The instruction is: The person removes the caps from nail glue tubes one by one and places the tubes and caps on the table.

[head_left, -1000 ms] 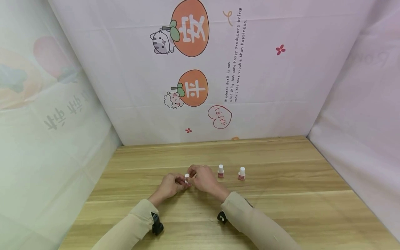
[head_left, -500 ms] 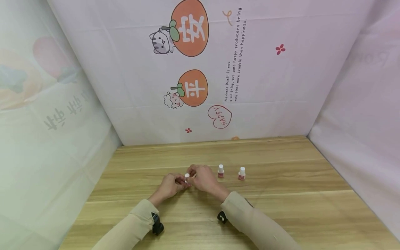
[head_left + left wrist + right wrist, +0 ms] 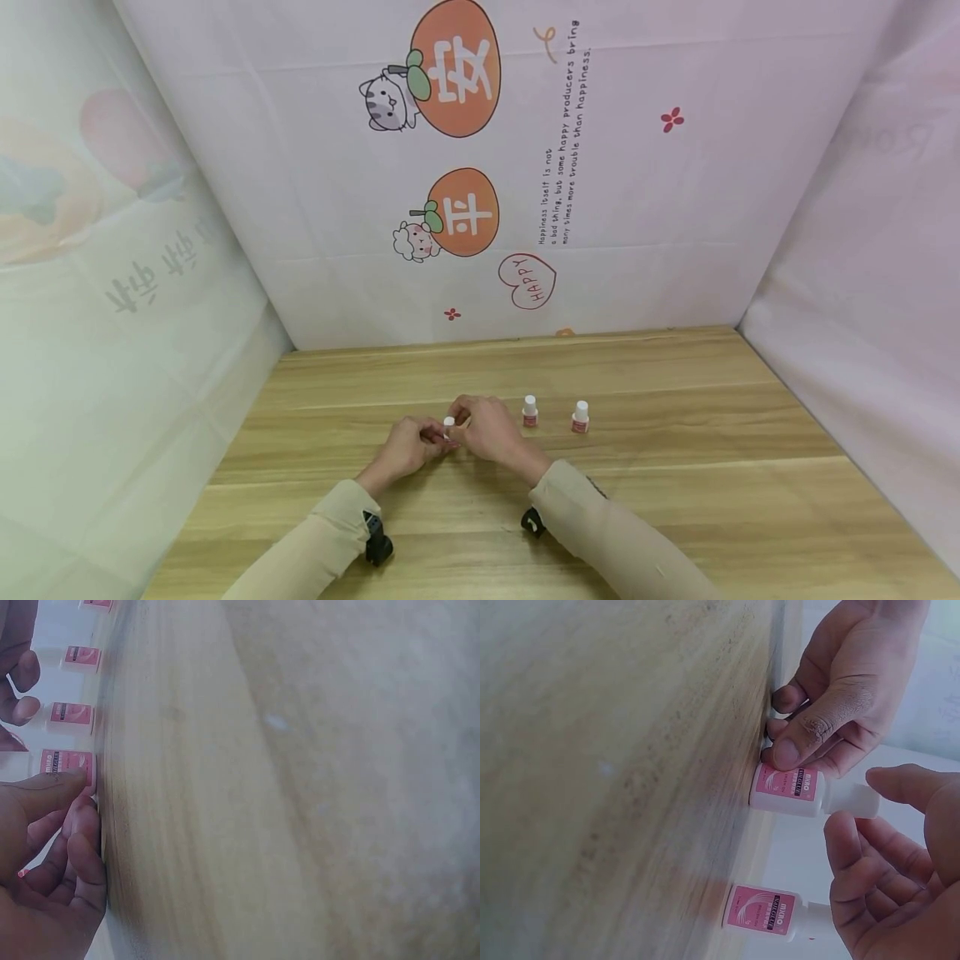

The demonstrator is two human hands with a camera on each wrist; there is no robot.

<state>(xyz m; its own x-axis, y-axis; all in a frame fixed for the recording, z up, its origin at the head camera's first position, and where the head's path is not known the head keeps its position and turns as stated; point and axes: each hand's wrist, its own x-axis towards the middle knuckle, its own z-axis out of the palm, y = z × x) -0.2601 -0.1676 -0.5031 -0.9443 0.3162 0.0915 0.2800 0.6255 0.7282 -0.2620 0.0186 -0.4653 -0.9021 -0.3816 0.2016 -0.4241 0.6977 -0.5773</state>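
Note:
My left hand [image 3: 408,444] pinches the pink-labelled body of a small white nail glue bottle [image 3: 787,790] between thumb and fingers. The bottle stands upright with its base on the table. My right hand [image 3: 487,427] has its thumb and a finger on either side of the bottle's white cap [image 3: 855,801], pinching it; the cap sits on the bottle. Beside it, another nail glue bottle [image 3: 761,911] stands close to my right hand, hidden behind that hand in the head view. Further right are two more upright bottles, a nearer one [image 3: 530,412] and a farther one [image 3: 581,417].
The wooden table [image 3: 675,500] reaches back to a white printed cloth [image 3: 637,208]. Cloth walls also rise at the left [image 3: 112,375] and right [image 3: 855,333]. Each wrist carries a black strapped camera, one on the left [image 3: 377,542] and one on the right [image 3: 533,522].

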